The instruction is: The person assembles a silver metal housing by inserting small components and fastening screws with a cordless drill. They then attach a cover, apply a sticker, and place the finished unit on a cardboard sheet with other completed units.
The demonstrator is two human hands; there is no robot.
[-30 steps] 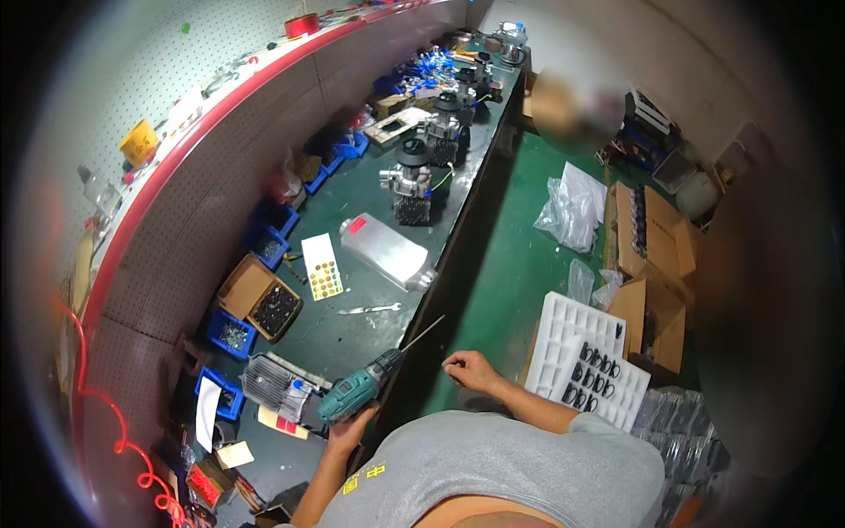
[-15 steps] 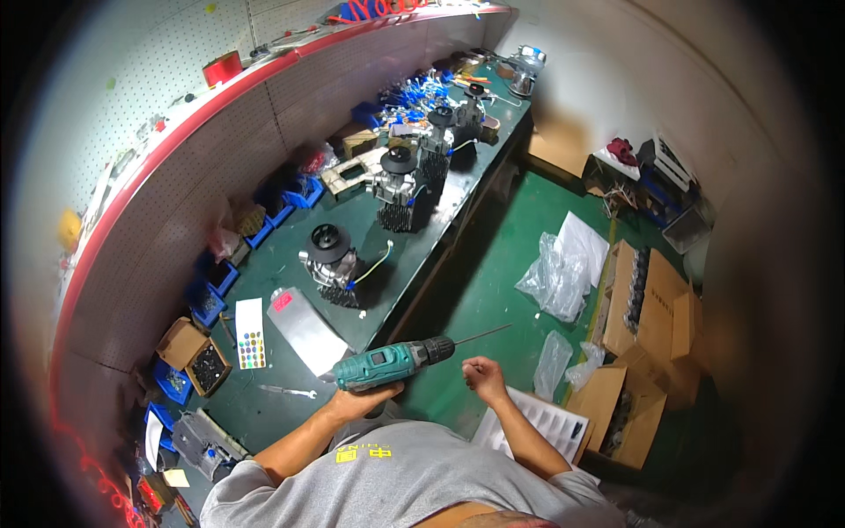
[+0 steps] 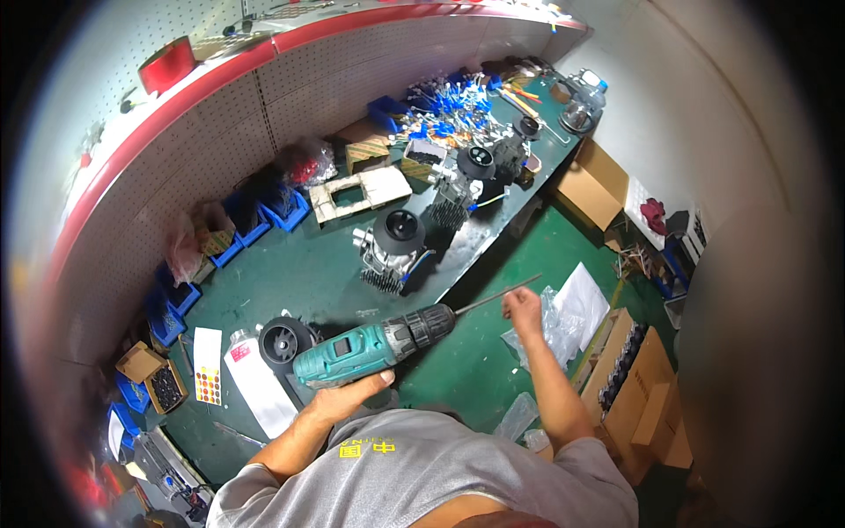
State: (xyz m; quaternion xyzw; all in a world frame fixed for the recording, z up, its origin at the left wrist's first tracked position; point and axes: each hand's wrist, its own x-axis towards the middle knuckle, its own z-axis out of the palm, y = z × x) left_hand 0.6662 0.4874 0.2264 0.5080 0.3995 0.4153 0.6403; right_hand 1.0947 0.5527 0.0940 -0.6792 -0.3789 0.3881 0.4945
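My left hand [image 3: 356,396] is closed round the grip of a teal and black cordless drill [image 3: 352,354], held level above the bench's front edge. A long thin bit [image 3: 493,297] points from its chuck to the right. My right hand [image 3: 525,315] is by the bit's tip, fingers pinched together; what they hold, if anything, is too small to make out. Partly hidden behind the drill is a metal unit with a round black fan-like cap [image 3: 286,339]. A similar unit [image 3: 392,251] stands beyond it, with more farther along the bench.
Blue parts bins [image 3: 286,209] line the back of the bench [image 3: 264,273]. A white sheet [image 3: 255,378] and a sticker card [image 3: 209,365] lie at left. Blue-ended wires [image 3: 458,106] are heaped far back. On the green floor, right, are plastic bags [image 3: 550,330] and cartons [image 3: 629,396].
The view has shifted along the bench. The drill has risen and moved forward, now overlapping the nearest unit. My right hand has gone forward and right, up to the bit's tip.
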